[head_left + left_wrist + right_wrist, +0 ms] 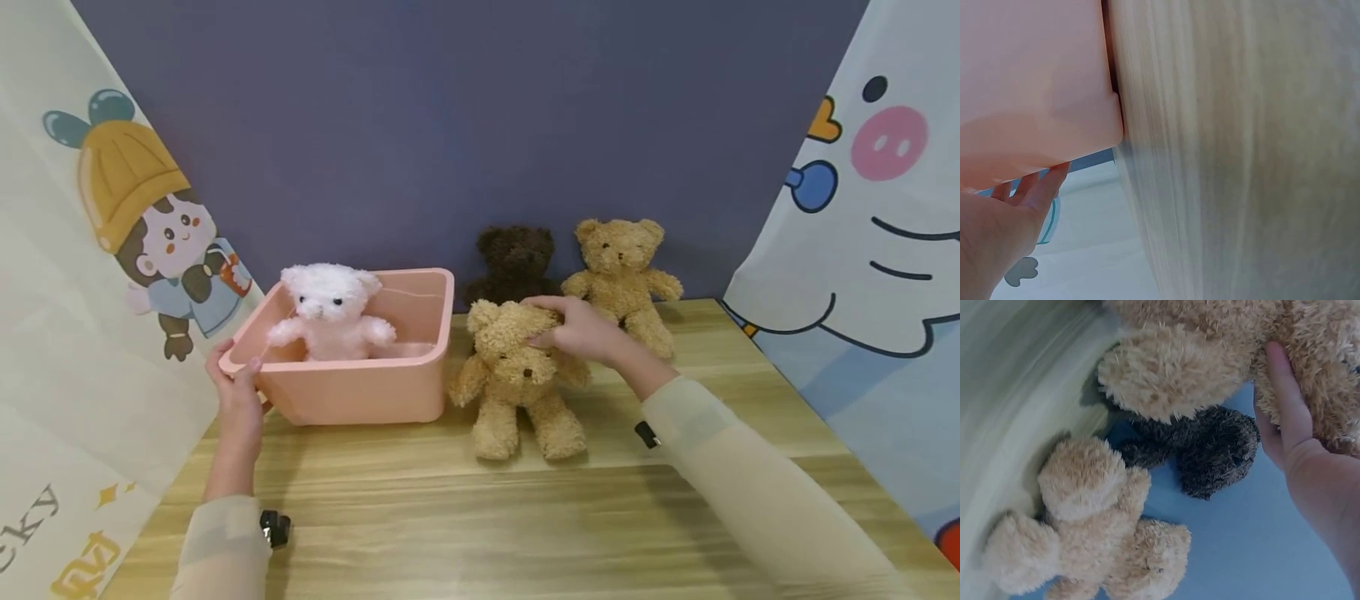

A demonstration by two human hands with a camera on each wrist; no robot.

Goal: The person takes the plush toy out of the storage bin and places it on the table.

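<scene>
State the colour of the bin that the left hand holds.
The plastic bin is plain peach-pink; the head view shows it best.

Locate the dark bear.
In the head view, the dark brown bear is just right of centre, behind the front tan bear and left of the rear tan bear.

even light is filling the head view, soft shadows are falling on the worktop (450,533), and both wrist views are looking dimmer and softer.
</scene>
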